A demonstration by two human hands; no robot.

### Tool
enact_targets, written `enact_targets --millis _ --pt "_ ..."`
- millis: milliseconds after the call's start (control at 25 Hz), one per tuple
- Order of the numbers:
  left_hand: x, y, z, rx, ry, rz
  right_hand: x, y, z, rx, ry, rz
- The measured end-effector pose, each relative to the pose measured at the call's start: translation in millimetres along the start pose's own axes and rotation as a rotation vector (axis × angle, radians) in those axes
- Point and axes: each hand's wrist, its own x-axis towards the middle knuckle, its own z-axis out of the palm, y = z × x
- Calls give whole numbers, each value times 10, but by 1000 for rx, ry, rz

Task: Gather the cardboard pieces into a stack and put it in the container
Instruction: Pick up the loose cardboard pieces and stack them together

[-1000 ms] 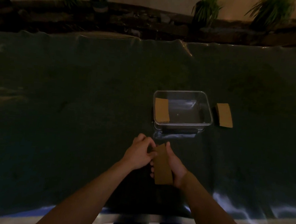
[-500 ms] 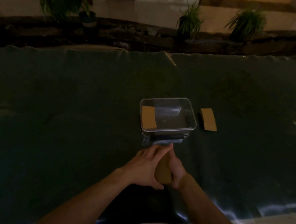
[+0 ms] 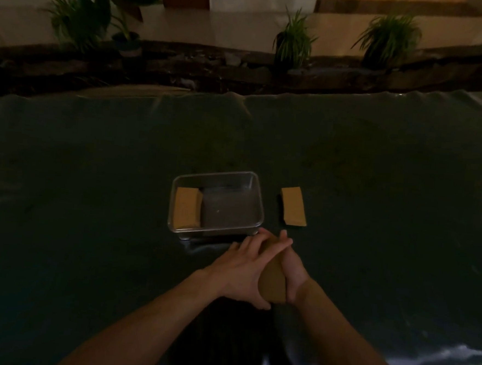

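A brown cardboard stack (image 3: 273, 284) is pressed between both my hands just in front of the clear plastic container (image 3: 259, 195). My left hand (image 3: 242, 270) lies flat across its left face, fingers reaching over the top. My right hand (image 3: 292, 268) grips its right side. Inside the container, at its left end, rests another cardboard stack (image 3: 186, 211). A third cardboard stack (image 3: 293, 209) lies on the dark table cover to the right of the container.
The dark green cover (image 3: 90, 200) spreads over the whole table, with wrinkles along its far edge. Beyond it runs a rock border with potted plants (image 3: 294, 40). The near table edge (image 3: 435, 364) shows pale at the lower right.
My left hand has slid from the stack's top corner to lie flat over its left face. Both hands with the stack have come closer to the container. The camera has tilted upward.
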Motion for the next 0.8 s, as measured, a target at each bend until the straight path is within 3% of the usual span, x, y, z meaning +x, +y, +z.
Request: enact_targets --millis 240,440,680,800 --pt "819 534 -86 28 63 -73 -5 -641 -776 29 -67 108" --pt "1254 783 -89 51 59 -100 29 -934 -1101 -17 -22 121" --pt "1389 666 -89 49 74 -113 188 -1035 -1096 -51 -60 138" --pt "1446 476 -147 74 62 -147 312 -1078 -1127 -256 -8 31"
